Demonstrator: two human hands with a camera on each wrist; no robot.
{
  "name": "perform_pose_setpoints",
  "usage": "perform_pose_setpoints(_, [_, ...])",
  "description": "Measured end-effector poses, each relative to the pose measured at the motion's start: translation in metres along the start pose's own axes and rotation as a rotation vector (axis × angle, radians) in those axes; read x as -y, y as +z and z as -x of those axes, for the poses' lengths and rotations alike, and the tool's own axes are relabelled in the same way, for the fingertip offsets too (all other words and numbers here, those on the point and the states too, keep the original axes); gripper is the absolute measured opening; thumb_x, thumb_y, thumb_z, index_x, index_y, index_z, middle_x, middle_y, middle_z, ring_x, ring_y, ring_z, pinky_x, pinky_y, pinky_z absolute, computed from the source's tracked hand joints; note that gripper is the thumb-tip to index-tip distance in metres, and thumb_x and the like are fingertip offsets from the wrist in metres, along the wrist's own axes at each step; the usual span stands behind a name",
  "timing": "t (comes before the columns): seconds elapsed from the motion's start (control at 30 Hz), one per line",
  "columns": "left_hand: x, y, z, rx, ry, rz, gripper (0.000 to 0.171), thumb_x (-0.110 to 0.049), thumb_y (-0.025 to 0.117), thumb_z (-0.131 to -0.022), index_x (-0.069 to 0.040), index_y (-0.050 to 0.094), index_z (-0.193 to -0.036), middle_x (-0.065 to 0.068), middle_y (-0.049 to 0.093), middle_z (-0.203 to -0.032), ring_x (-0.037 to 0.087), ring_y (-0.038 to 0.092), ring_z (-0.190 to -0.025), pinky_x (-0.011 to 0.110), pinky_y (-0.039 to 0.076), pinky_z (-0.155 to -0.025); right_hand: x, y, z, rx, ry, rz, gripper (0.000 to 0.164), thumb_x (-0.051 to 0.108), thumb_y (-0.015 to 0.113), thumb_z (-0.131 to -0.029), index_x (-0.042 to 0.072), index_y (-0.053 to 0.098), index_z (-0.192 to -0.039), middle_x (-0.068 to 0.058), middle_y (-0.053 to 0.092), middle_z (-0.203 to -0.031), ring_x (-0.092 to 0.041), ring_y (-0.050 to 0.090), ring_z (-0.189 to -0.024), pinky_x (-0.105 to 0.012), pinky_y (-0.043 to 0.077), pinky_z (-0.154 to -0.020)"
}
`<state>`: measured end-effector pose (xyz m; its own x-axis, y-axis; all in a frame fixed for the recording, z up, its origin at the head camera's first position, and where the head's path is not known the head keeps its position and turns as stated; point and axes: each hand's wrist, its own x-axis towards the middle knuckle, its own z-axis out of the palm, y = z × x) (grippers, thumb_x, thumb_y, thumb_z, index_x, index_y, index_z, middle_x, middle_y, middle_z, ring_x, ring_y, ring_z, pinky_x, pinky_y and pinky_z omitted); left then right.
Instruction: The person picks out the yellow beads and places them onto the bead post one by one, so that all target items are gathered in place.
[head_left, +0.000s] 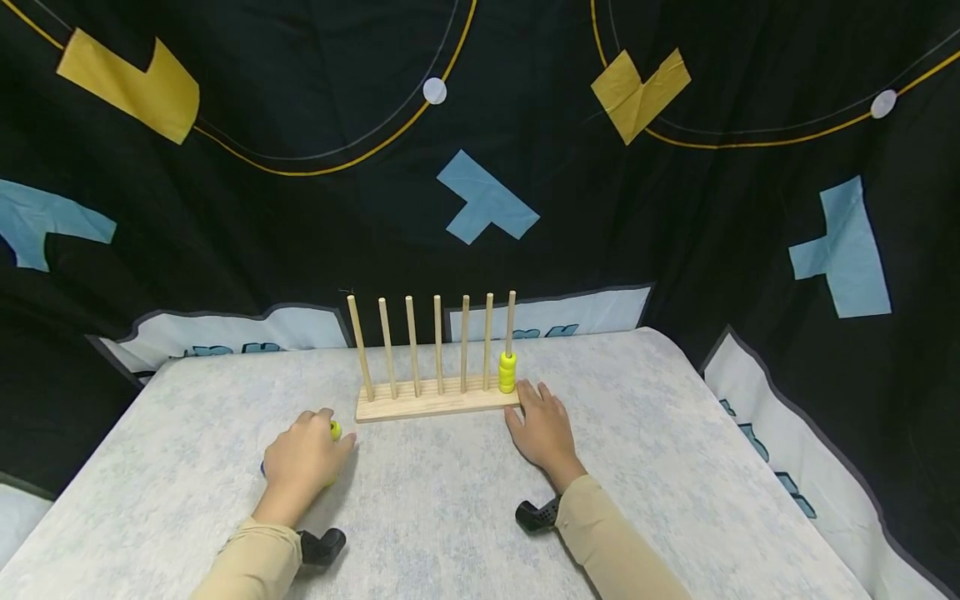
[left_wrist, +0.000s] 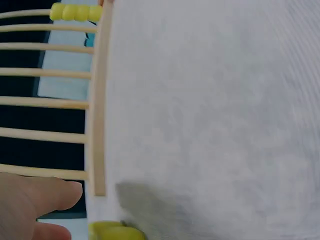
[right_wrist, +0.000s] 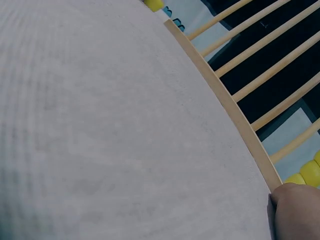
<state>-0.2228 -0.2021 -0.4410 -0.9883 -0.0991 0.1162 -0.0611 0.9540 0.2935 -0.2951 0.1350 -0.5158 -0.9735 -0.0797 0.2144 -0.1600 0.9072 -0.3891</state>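
Observation:
A wooden rack (head_left: pixel 435 406) has a row of several upright pegs on a flat base. Its rightmost peg carries stacked yellow beads (head_left: pixel 507 372). My right hand (head_left: pixel 542 429) rests at the base's right end, fingers fairly straight, the thumb by the front edge. To the left of the rack, my left hand (head_left: pixel 302 457) is over loose beads, with a yellow bead (head_left: pixel 335 430) showing between thumb and forefinger. In the left wrist view more yellow beads (left_wrist: pixel 117 232) lie below the fingers. Whether the left fingers pinch a bead I cannot tell.
The rack stands on a pale mottled tabletop (head_left: pixel 435 517). Behind the table hangs a dark patterned cloth (head_left: pixel 315 242). A bit of blue (head_left: pixel 262 469) peeks out beside the left hand. Both wrists wear black camera mounts (head_left: pixel 537 517).

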Motion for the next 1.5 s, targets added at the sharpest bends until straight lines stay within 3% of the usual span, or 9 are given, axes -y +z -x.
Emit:
perform_pose_setpoints(0.13, [0.007,0.005,-0.004,0.023,-0.025,0.017,0.029,-0.029,0.066,-0.088,-0.001,0.064,-0.097,0.019,0.061,-0.09,0.035,0.062,-0.071,0.05,0.046,-0.053,0.0,0.0,0.0,0.003,0.002,-0.008,0.062,0.045,0.045,-0.102,0.011,0.037,-0.153,-0.007,0.039,-0.159,-0.034,0.029,-0.15,-0.052,0.022,-0.122])
perform_pose_setpoints(0.27, [0.012,0.008,-0.009,0.022,-0.051,0.039,0.036,-0.025,0.062,-0.088,0.002,0.063,-0.111,0.021,0.061,-0.093,0.032,0.059,-0.07,0.046,0.044,-0.051,0.0,0.0,0.0,0.014,0.008,-0.011,0.062,0.045,0.045,-0.102,0.012,0.036,-0.154,-0.006,0.038,-0.159,-0.034,0.028,-0.15,-0.052,0.021,-0.122])
perform_pose_setpoints(0.43, [0.015,0.011,-0.014,0.049,-0.067,0.061,0.026,-0.022,0.06,-0.086,-0.001,0.065,-0.101,0.017,0.062,-0.086,0.028,0.057,-0.069,0.041,0.042,-0.051,0.001,-0.001,0.0,0.009,0.008,-0.011,0.062,0.045,0.045,-0.102,0.011,0.037,-0.154,-0.006,0.039,-0.159,-0.034,0.028,-0.15,-0.052,0.021,-0.122])
perform_pose_setpoints(0.53, [0.014,0.013,-0.017,0.053,-0.063,0.065,0.029,-0.02,0.062,-0.086,-0.001,0.067,-0.107,0.019,0.066,-0.092,0.03,0.061,-0.072,0.042,0.044,-0.053,0.0,-0.001,0.0,0.004,0.005,-0.01,0.063,0.046,0.045,-0.102,0.01,0.037,-0.153,-0.007,0.039,-0.159,-0.034,0.028,-0.15,-0.052,0.021,-0.122])
perform_pose_setpoints(0.63, [0.013,0.016,-0.016,0.04,-0.05,0.06,0.035,-0.021,0.064,-0.087,0.0,0.065,-0.115,0.021,0.068,-0.097,0.03,0.062,-0.073,0.042,0.045,-0.053,0.0,0.0,0.001,0.006,0.005,-0.01,0.063,0.046,0.045,-0.102,0.01,0.037,-0.153,-0.007,0.039,-0.159,-0.034,0.028,-0.15,-0.052,0.021,-0.122])
perform_pose_setpoints(0.8, [0.007,0.017,-0.013,-0.031,-0.014,0.078,0.038,-0.026,0.06,-0.093,0.0,0.061,-0.12,0.021,0.069,-0.088,0.03,0.06,-0.065,0.041,0.042,-0.049,-0.001,0.0,0.001,0.006,0.001,-0.008,0.063,0.045,0.045,-0.102,0.01,0.037,-0.153,-0.007,0.038,-0.159,-0.034,0.028,-0.15,-0.052,0.021,-0.122])
perform_pose_setpoints(1.03, [-0.021,0.013,-0.009,-0.197,0.061,0.117,0.039,-0.027,0.062,-0.094,-0.002,0.062,-0.123,0.022,0.07,-0.108,0.043,0.069,-0.077,0.048,0.048,-0.05,0.0,-0.002,0.0,0.006,0.001,0.0,0.062,0.045,0.044,-0.103,0.01,0.037,-0.154,-0.007,0.038,-0.159,-0.034,0.028,-0.15,-0.052,0.022,-0.122])
perform_pose_setpoints(1.37, [-0.077,0.005,-0.008,-0.276,0.2,0.192,0.04,-0.033,0.07,-0.092,-0.008,0.064,-0.123,0.014,0.069,-0.116,0.037,0.071,-0.093,0.051,0.056,-0.066,0.0,-0.002,-0.001,-0.001,0.003,-0.007,0.062,0.044,0.044,-0.103,0.011,0.036,-0.154,-0.007,0.039,-0.159,-0.034,0.029,-0.15,-0.052,0.022,-0.122])
perform_pose_setpoints(1.5, [-0.098,0.004,-0.01,-0.314,0.257,0.217,0.038,-0.034,0.071,-0.091,-0.011,0.065,-0.121,0.01,0.07,-0.112,0.032,0.071,-0.092,0.049,0.056,-0.063,-0.001,-0.001,0.0,0.003,-0.004,-0.005,0.062,0.045,0.043,-0.103,0.012,0.035,-0.154,-0.007,0.038,-0.159,-0.034,0.029,-0.15,-0.051,0.023,-0.122])
